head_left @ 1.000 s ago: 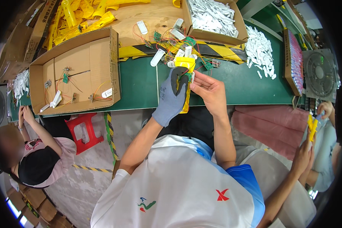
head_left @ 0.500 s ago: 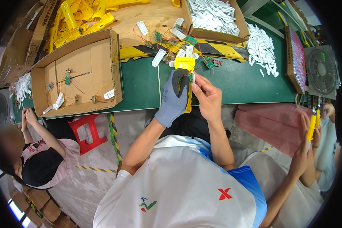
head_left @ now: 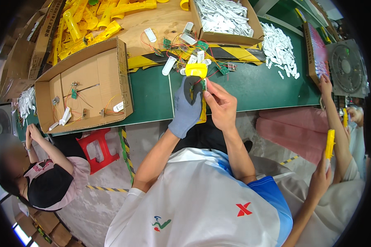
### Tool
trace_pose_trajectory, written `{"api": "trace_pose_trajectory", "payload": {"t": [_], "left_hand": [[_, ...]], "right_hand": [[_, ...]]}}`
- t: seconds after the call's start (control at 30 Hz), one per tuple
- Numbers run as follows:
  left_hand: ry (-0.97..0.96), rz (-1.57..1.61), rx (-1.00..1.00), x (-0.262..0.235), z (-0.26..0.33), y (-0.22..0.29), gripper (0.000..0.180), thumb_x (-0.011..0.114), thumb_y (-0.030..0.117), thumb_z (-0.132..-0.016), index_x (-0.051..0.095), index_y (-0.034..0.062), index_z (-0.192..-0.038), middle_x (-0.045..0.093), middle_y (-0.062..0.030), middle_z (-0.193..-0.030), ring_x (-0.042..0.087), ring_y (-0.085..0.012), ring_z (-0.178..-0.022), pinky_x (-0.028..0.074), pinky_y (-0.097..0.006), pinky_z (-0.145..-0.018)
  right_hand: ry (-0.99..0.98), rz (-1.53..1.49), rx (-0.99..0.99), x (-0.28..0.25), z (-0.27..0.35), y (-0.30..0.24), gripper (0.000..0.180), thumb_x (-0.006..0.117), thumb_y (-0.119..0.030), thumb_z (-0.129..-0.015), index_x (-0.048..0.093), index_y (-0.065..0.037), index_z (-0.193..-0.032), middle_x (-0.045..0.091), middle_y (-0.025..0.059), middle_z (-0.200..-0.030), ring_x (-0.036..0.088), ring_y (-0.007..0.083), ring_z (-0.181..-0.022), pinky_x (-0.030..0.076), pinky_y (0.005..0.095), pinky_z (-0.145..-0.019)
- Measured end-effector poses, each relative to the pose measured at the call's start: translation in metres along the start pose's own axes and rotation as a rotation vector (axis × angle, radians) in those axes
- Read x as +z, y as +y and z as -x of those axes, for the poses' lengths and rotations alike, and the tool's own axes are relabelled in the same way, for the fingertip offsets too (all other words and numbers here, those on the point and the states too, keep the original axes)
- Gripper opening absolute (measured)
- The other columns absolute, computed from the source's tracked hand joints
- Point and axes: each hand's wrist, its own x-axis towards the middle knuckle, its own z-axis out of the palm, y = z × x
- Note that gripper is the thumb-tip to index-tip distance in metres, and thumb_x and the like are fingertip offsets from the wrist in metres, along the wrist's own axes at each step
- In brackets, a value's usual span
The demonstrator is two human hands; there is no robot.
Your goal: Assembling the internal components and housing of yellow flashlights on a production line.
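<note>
A yellow plastic housing (head_left: 196, 70), long and widened at its far end, is gripped in my left hand (head_left: 183, 110), which wears a grey glove with black fingertips. A small green circuit board (head_left: 203, 84) shows at the housing's right side, under the gloved thumb. My bare right hand (head_left: 222, 108) pinches at that board's right edge with thumb and forefinger. A thin red wire runs out near these fingertips. Just past the housing lies a tangle of red and yellow wires with green boards (head_left: 222, 69) and white plastic pieces (head_left: 169, 66).
To the left stands a cardboard box (head_left: 90, 82) with a few wired boards. Yellow housings (head_left: 72, 26) pile up behind it. A box of white parts (head_left: 224, 18) and a loose white heap (head_left: 279, 47) lie far right. Co-workers sit both sides; one holds a yellow housing (head_left: 329, 144).
My hands stay together on the yellow housing, with only slight finger movement. The view has shifted a little. At right, a co-worker's arm now reaches to the box beside the fan.
</note>
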Motion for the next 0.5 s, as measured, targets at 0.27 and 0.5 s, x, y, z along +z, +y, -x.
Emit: {"api": "trace_pose_trajectory", "payload": {"t": [0.27, 0.5], "left_hand": [[0.047, 0.24, -0.135, 0.006, 0.009, -0.008, 0.032, 0.051, 0.015, -0.096, 0.048, 0.0028, -0.125, 0.059, -0.0116, -0.115, 0.059, -0.0229, -0.103, 0.049, -0.036, -0.087], [-0.578, 0.634, -0.352, 0.003, 0.029, 0.004, 0.055, 0.034, 0.027, -0.105, 0.016, 0.0044, -0.151, 0.044, -0.0178, -0.139, 0.06, -0.0232, -0.106, 0.049, -0.038, -0.092]], "right_hand": [[-0.161, 0.453, -0.206, -0.014, -0.008, -0.028, 0.045, 0.062, -0.014, -0.088, 0.053, 0.003, -0.129, 0.057, 0.0233, -0.124, 0.054, 0.0359, -0.116, 0.04, 0.038, -0.102], [-0.485, 0.826, 0.014, -0.099, -0.032, -0.08, 0.065, 0.079, -0.027, -0.074, 0.055, -0.003, -0.13, 0.059, 0.0172, -0.114, 0.058, 0.0331, -0.104, 0.045, 0.0364, -0.092]]}}
